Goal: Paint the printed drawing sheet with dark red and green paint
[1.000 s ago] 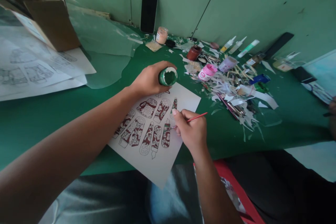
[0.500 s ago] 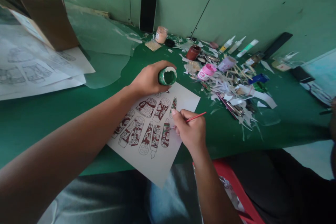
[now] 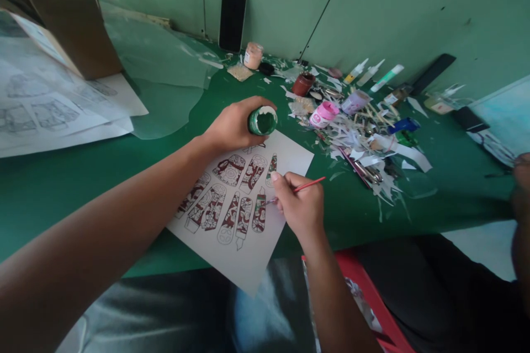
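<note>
My left hand [image 3: 236, 124] is wrapped round an open jar of green paint [image 3: 263, 121], tilted so that its mouth faces me, at the top edge of a white sheet [image 3: 244, 256]. Printed on the sheet are several outlined, patterned shapes, many partly coloured dark red-brown, with green on a couple at the right. My right hand [image 3: 304, 201] pinches a thin paintbrush with a red handle [image 3: 310, 184]. The brush tip is at the right edge of a narrow shape [image 3: 259, 212]; whether it touches the paper I cannot tell. The sheet's lower corner overhangs the table edge.
Pink [image 3: 324, 114], lilac and dark red paint jars stand among paper scraps [image 3: 351, 138] on the green table [image 3: 165, 176]. A phone [image 3: 232, 17] leans on the wall. At left are a cardboard box [image 3: 78, 38] and printed sheets. Another person's arm [image 3: 522, 187] shows at right.
The view has shifted very slightly. Both hands keep their hold on the jar and paintbrush, and the brush tip stays beside the same narrow shape.
</note>
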`<state>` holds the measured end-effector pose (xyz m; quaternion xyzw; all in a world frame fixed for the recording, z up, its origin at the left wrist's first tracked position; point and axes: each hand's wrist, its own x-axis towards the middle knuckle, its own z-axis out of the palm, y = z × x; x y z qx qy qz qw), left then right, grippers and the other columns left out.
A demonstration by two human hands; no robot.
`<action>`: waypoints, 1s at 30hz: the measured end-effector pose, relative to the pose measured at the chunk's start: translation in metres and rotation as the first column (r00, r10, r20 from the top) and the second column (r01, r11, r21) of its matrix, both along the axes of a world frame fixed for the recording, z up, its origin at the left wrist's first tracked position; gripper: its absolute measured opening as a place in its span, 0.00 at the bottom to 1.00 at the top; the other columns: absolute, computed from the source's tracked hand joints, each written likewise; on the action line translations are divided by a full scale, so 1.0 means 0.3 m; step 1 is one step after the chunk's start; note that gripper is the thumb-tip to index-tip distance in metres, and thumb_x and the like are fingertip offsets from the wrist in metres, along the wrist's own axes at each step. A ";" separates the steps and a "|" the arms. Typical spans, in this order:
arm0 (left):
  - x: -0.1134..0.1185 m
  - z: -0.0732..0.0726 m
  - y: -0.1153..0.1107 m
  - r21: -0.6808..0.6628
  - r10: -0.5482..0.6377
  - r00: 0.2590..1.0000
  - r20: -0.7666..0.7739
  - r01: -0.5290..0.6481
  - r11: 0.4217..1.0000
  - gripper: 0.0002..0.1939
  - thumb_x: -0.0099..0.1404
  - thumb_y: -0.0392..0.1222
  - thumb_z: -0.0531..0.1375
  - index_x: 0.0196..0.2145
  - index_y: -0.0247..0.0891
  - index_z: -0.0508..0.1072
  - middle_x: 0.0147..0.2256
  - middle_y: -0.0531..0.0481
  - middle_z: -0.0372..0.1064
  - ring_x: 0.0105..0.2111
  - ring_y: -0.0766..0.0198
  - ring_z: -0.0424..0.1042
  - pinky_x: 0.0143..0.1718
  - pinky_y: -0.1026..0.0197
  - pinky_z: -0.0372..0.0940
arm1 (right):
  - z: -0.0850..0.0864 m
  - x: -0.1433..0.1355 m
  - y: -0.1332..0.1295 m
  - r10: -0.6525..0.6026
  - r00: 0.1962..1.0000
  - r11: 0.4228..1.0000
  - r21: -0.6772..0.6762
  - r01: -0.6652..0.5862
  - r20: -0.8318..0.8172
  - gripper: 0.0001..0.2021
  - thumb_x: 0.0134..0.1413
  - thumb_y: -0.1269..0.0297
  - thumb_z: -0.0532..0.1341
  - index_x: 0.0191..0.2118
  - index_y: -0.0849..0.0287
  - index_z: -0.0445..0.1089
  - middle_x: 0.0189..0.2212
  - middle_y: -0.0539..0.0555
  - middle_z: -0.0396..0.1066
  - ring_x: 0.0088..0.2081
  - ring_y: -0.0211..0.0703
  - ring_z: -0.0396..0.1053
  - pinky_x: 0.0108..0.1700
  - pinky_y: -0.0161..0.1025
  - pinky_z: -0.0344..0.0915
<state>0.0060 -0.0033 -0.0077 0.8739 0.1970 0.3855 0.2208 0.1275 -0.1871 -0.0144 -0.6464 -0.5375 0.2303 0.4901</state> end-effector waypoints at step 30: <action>-0.007 0.007 -0.010 0.005 0.014 1.000 0.002 -0.014 1.000 0.27 0.51 0.38 0.65 0.50 0.35 0.72 0.50 0.45 0.73 0.51 0.52 0.74 0.51 0.56 0.67 | -0.003 -0.001 -0.001 0.012 1.000 1.000 0.015 -0.012 0.002 0.23 0.58 0.57 0.58 0.14 0.55 0.56 0.08 0.43 0.57 0.13 0.30 0.55 0.19 0.30 0.54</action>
